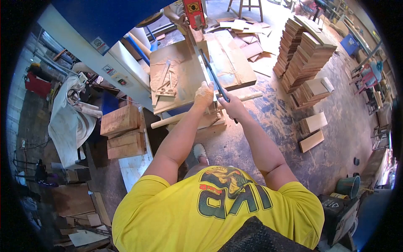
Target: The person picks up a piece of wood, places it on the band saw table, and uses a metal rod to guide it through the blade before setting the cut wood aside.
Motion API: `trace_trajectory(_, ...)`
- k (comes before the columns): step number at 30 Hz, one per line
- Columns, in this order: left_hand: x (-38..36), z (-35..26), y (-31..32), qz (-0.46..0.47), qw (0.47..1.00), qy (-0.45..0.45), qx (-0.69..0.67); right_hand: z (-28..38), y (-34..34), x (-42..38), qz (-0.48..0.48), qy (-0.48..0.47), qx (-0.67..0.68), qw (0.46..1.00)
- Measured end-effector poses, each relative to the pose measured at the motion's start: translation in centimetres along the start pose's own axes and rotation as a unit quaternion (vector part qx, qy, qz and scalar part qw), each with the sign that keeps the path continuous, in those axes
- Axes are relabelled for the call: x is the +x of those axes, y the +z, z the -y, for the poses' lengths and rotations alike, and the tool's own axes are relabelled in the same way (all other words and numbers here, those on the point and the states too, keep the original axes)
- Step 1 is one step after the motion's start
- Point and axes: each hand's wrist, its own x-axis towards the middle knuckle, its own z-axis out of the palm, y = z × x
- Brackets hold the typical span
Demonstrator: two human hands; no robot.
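My left hand (204, 94), dusted with sawdust, is closed at the near end of a wooden board (196, 56) that stands on edge on the bandsaw table (178, 52). Just to its right, my right hand (232, 106) is wrapped around a long, thin dark stick (215, 77). The stick slants forward over the table, its far tip beside the board. Ahead of both hands is the red blade guard (194, 13) of the bandsaw. My palms and the board's gripped end are partly hidden.
Another person's hand (178, 19) is behind the saw. Tall stacks of boards (302, 54) stand at right, with loose boards (252, 40) piled on the floor beyond the table. Thick wooden blocks (121, 130) sit at left. A wooden rail (168, 121) crosses the table's front.
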Motion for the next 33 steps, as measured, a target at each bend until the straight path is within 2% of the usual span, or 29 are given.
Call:
trace_trajectory(2,0.2,0.1,0.0,0.009,1.000,-0.003,0.005,-0.8,0.1,1.1,0.000,-0.003,0.001,1.000)
trace_trajectory(4,-0.1,0.1,0.0,0.016,1.000,-0.008,0.009,-1.9,0.6,3.7,-0.037,-0.110,0.050,0.992)
trace_trajectory(7,0.1,-0.2,-0.4,0.014,1.000,-0.003,0.021,-0.2,0.9,6.6,-0.066,-0.129,0.050,0.988)
trace_trajectory(8,0.1,-0.3,-0.2,0.021,0.999,-0.015,0.026,1.3,0.3,6.6,-0.027,-0.122,0.056,0.991)
trace_trajectory(9,0.3,-0.3,-0.1,0.028,0.999,-0.029,0.029,2.6,0.2,6.8,-0.034,-0.117,0.039,0.992)
trace_trajectory(10,1.5,1.7,1.3,0.049,0.997,0.020,0.063,3.2,0.3,7.4,-0.034,-0.137,0.041,0.989)
trace_trajectory(13,1.0,1.4,0.5,0.079,0.995,0.025,0.062,3.9,0.7,6.4,-0.024,-0.143,0.027,0.989)
trace_trajectory(14,3.1,4.5,2.6,0.140,0.972,0.102,0.159,3.6,1.0,5.4,-0.025,-0.212,0.011,0.977)
trace_trajectory(15,5.9,8.0,5.4,0.132,0.975,0.091,0.154,3.3,1.7,4.2,-0.022,-0.279,-0.004,0.960)
trace_trajectory(16,8.0,11.8,8.4,0.137,0.934,0.316,-0.094,5.0,1.5,0.4,0.043,-0.178,0.011,0.983)
trace_trajectory(17,7.9,14.7,9.8,0.117,0.789,0.505,-0.329,3.5,2.6,-0.7,0.038,-0.222,0.006,0.974)
trace_trajectory(18,3.0,9.6,4.0,0.259,0.831,0.089,-0.484,2.1,3.1,-1.5,0.036,-0.269,0.001,0.963)
trace_trajectory(19,-0.9,7.7,0.2,0.238,0.834,0.078,-0.492,1.6,3.2,-3.0,0.060,-0.270,-0.006,0.961)
trace_trajectory(20,-4.7,7.2,-3.2,0.223,0.890,0.189,-0.350,1.6,3.2,-4.8,0.089,-0.231,-0.022,0.969)
trace_trajectory(21,-8.4,7.6,-5.8,0.207,0.916,0.287,-0.189,1.3,3.4,-6.0,0.117,-0.192,-0.039,0.974)
trace_trajectory(23,-15.0,9.2,-9.3,0.240,0.956,0.139,-0.093,-1.2,5.2,-6.3,0.123,-0.225,-0.045,0.966)
trace_trajectory(25,-21.0,14.5,-10.5,0.244,0.968,0.055,-0.035,-3.1,7.1,-5.1,0.127,-0.259,-0.048,0.956)
trace_trajectory(27,-26.8,19.0,-11.8,0.212,0.976,-0.031,-0.035,-3.3,9.6,-2.3,0.071,-0.271,-0.079,0.957)
trace_trajectory(29,-31.9,22.2,-12.3,0.130,0.977,-0.154,-0.071,-3.6,12.3,2.0,0.014,-0.316,-0.117,0.941)
trace_trajectory(30,-34.2,24.0,-12.0,0.123,0.976,-0.163,-0.077,-3.2,13.4,4.2,-0.006,-0.325,-0.140,0.935)
trace_trajectory(31,-36.2,25.9,-11.5,0.049,0.972,-0.207,-0.096,-2.8,14.2,6.2,-0.027,-0.335,-0.164,0.928)
trace_trajectory(32,-37.8,28.0,-11.1,-0.025,0.961,-0.249,-0.115,-2.3,14.9,7.8,-0.051,-0.308,-0.247,0.917)
trace_trajectory(33,-39.1,30.2,-10.5,-0.033,0.958,-0.256,-0.123,-2.0,15.5,9.7,-0.077,-0.279,-0.330,0.899)
